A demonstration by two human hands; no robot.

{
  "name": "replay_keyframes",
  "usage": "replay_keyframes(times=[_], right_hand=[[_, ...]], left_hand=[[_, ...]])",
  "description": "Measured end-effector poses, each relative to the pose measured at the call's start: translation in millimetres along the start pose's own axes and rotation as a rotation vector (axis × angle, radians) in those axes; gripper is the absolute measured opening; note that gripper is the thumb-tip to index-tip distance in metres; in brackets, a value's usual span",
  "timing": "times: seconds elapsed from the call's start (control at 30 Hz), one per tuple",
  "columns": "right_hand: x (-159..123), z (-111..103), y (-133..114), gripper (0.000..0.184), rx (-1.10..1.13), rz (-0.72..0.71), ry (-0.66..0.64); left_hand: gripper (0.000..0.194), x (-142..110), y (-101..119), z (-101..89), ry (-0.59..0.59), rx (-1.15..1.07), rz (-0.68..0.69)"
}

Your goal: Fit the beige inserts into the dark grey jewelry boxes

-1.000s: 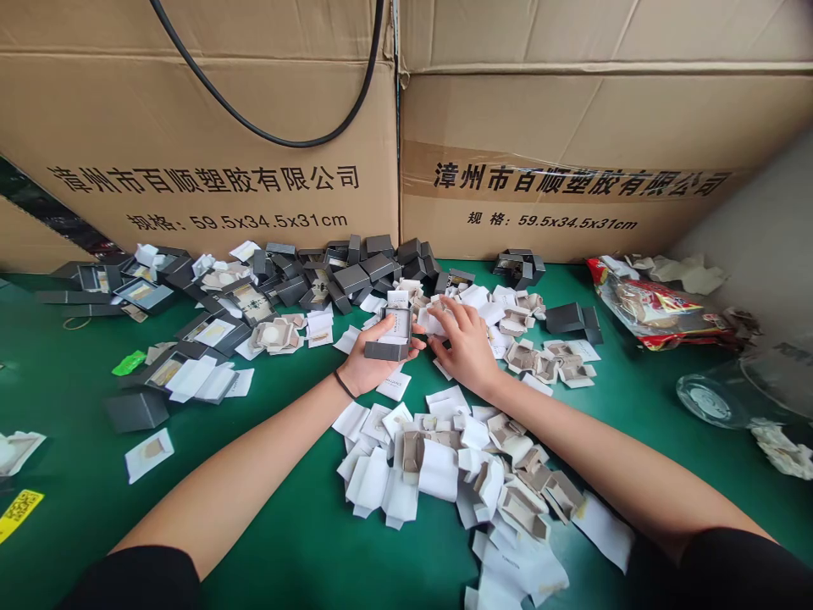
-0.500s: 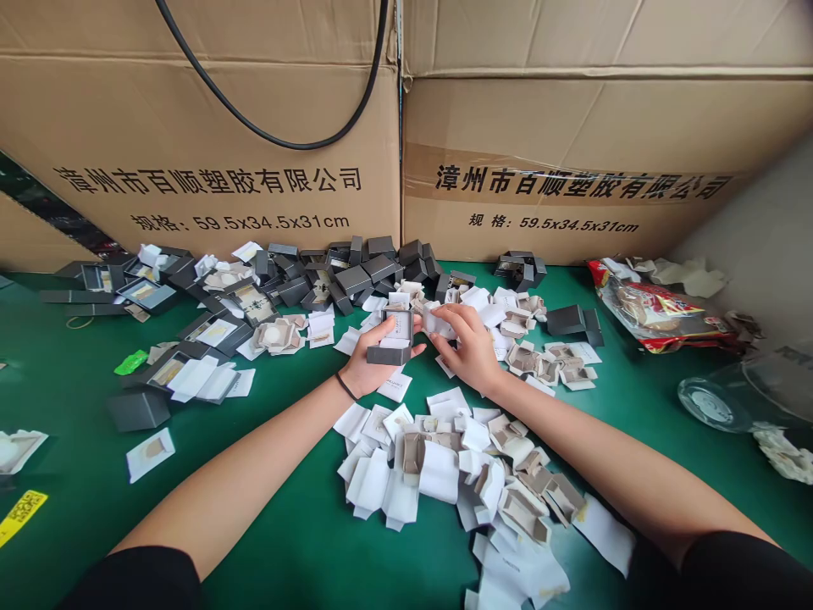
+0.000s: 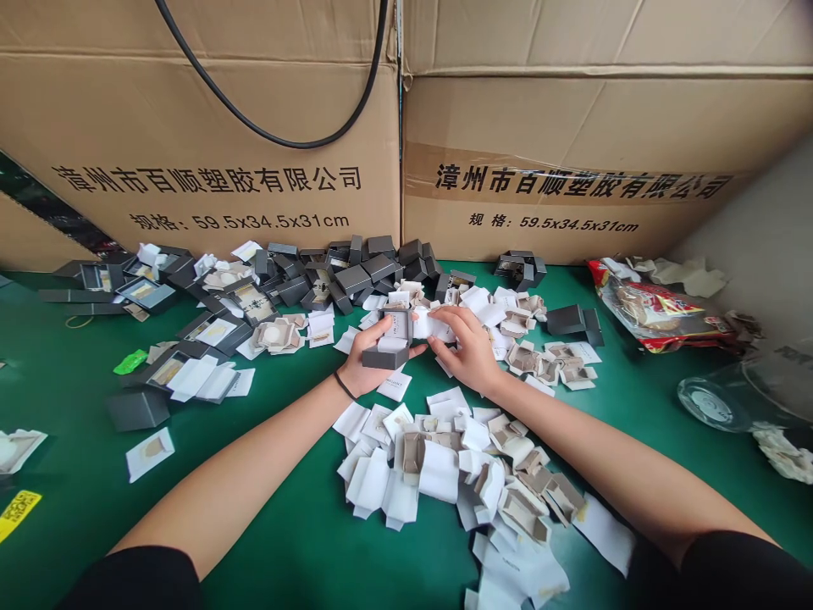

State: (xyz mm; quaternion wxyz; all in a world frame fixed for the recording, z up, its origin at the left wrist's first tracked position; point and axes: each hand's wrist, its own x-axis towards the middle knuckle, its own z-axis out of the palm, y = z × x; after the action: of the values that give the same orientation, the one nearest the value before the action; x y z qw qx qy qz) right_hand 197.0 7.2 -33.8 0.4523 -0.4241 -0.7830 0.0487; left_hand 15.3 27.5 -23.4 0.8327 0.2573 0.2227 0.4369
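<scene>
My left hand [image 3: 361, 363] is closed around a small dark grey hinged box [image 3: 384, 357], which is open with white lining inside and printed lettering in its lid. Just to the right, my right hand [image 3: 468, 349] has its fingers bent over a white folded paper insert [image 3: 433, 327], pinching it close to the box's right side. Beneath the box lies a white printed card [image 3: 395, 386]. Closer to me, between my forearms, spreads a heap of folded white and grey card inserts [image 3: 438, 471].
Many dark grey boxes [image 3: 359, 278] are piled at the back, before two large cardboard cartons [image 3: 241, 110]. More boxes and inserts lie left. A red snack packet [image 3: 660, 309] and a clear plastic container [image 3: 715, 402] sit at right. A black cable [image 3: 285, 142] hangs above.
The hinged box has tilted in my left hand, so more of its white inside shows. My right hand has shifted only slightly, still with the white paper insert.
</scene>
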Motion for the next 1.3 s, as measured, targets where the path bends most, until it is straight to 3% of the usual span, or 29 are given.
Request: replay_keyframes(times=[0.23, 0.5, 0.63, 0.73, 0.9, 1.3], right_hand=[[-1.2, 0.3, -1.2, 0.027, -0.001, -0.023, -0.065], [-1.9, 3.7, 2.8, 0.042, -0.006, 0.023, -0.030], [-2.1, 4.7, 5.7, 0.040, -0.012, 0.101, -0.056], [-1.8, 4.8, 6.3, 0.038, -0.013, 0.078, -0.070], [-1.6, 5.0, 6.4, 0.036, -0.024, -0.008, -0.054], [-4.7, 6.2, 6.9, 0.043, 0.055, -0.018, -0.100]], left_hand=[[0.030, 0.9, 2.6, -2.1, -0.016, 0.019, -0.039], [0.028, 0.1, 2.6, 1.7, 0.066, -0.028, 0.051], [0.028, 0.1, 2.5, 3.6, 0.108, -0.004, 0.070], [0.028, 0.4, 1.0, 4.6, 0.133, 0.060, 0.046], [0.029, 1.1, -1.1, 2.8, 0.110, 0.156, 0.023], [0.027, 0.1, -0.3, 2.4, 0.021, 0.202, -0.006]])
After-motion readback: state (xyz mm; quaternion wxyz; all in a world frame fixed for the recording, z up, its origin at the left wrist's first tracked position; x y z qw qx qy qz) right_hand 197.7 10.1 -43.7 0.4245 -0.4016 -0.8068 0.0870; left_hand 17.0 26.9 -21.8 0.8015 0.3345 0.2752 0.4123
